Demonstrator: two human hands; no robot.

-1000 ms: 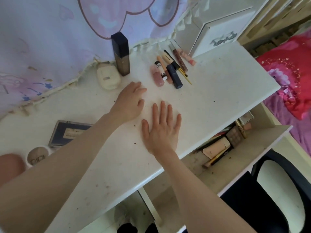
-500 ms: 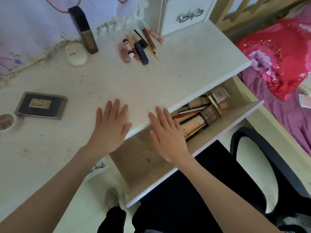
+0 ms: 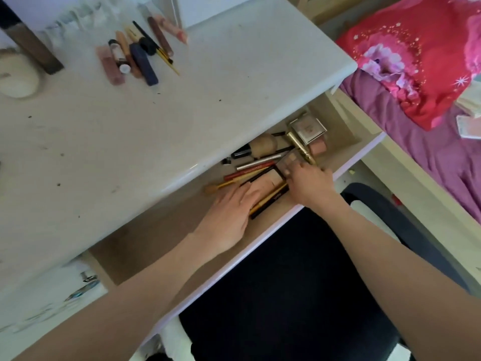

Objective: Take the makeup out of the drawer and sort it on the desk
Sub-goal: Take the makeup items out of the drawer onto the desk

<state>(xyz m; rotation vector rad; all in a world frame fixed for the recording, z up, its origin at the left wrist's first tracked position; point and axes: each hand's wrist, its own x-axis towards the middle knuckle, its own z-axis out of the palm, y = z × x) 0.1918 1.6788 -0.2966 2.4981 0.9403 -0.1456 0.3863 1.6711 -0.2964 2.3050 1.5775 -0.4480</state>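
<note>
The drawer [image 3: 161,238] under the white desk [image 3: 234,87] is pulled out. Its right part holds makeup: a black palette with a pink pan [image 3: 268,183], red pencils [image 3: 247,173], a beige round puff [image 3: 264,147], a gold tube [image 3: 296,144] and a square compact [image 3: 308,128]. My left hand [image 3: 229,212] lies flat in the drawer, fingertips on the palette's left end. My right hand [image 3: 309,183] is at the palette's right end, fingers bent down onto a small brown palette [image 3: 291,158]. A row of lip products and pencils [image 3: 140,61] lies on the desk's far side.
A dark tall bottle [image 3: 33,45] and a white round case [image 3: 18,76] stand at the desk's far left. A black chair [image 3: 286,282] sits under the drawer front. A bed with a red and purple cover [image 3: 429,74] runs along the right.
Both hands have left the desktop and dropped into the open drawer, moving right to the makeup pile. My view has tilted down and right.
</note>
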